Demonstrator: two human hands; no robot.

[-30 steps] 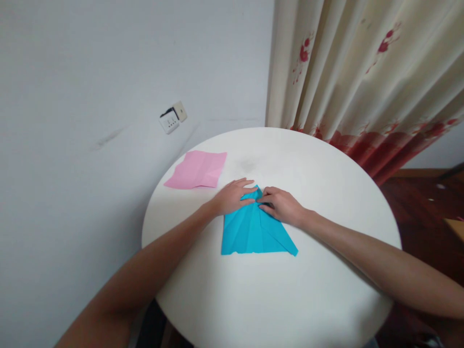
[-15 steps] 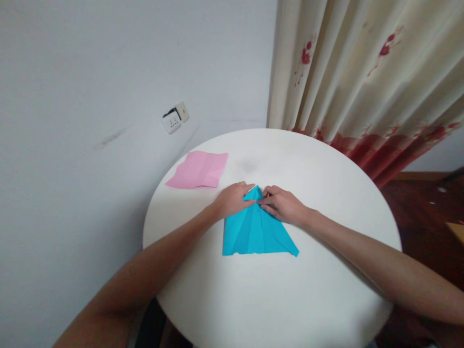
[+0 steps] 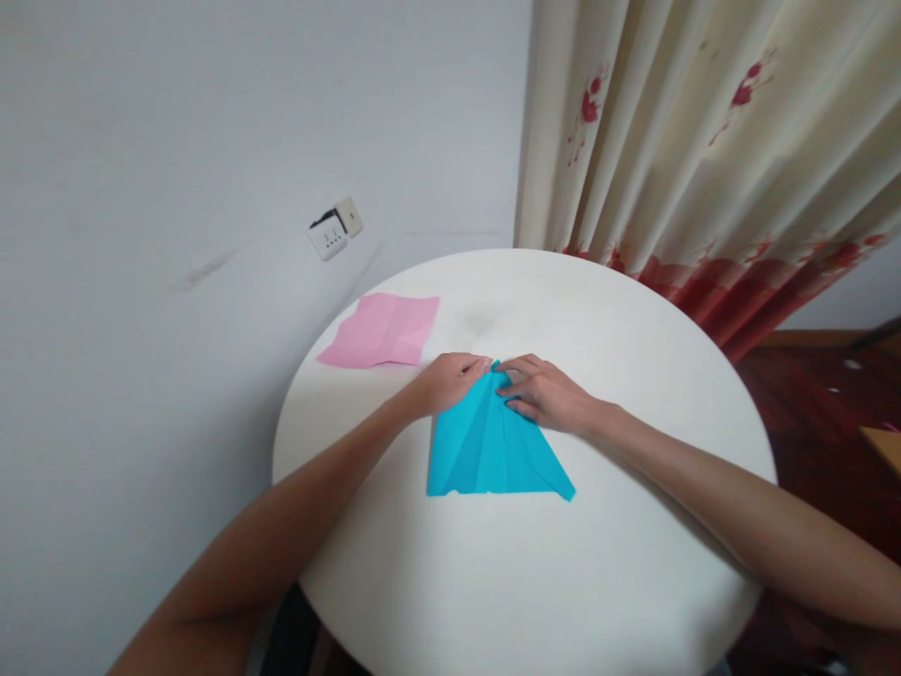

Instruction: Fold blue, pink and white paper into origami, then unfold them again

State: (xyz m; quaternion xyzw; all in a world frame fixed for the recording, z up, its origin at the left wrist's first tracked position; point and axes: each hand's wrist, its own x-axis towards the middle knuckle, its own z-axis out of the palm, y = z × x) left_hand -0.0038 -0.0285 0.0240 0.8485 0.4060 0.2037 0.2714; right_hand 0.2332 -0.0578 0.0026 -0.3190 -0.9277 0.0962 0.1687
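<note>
A blue sheet of paper (image 3: 468,460) lies on the white round table (image 3: 493,573), creased lengthwise and folded in toward a narrow point at its far end. At that point's left edge, my left hand (image 3: 450,380) is closed on the paper, fingers held together and the thumb hidden. My right hand (image 3: 539,390) rests on the right side of the point, its fingers spread and their tips touching the paper. Toward me the sheet widens, with a small tear in the near edge and a folded flap at its near right corner.
A pink creased sheet of paper (image 3: 387,330) lies at the far left of the table. Behind it is a white wall with a socket (image 3: 328,237). A cream curtain (image 3: 654,141) with red flowers hangs at the back right.
My left thumb has moved off the middle of the blue paper and out of sight. My right fingers have spread apart and reach farther up toward its tip. The paper's top looks flatter.
</note>
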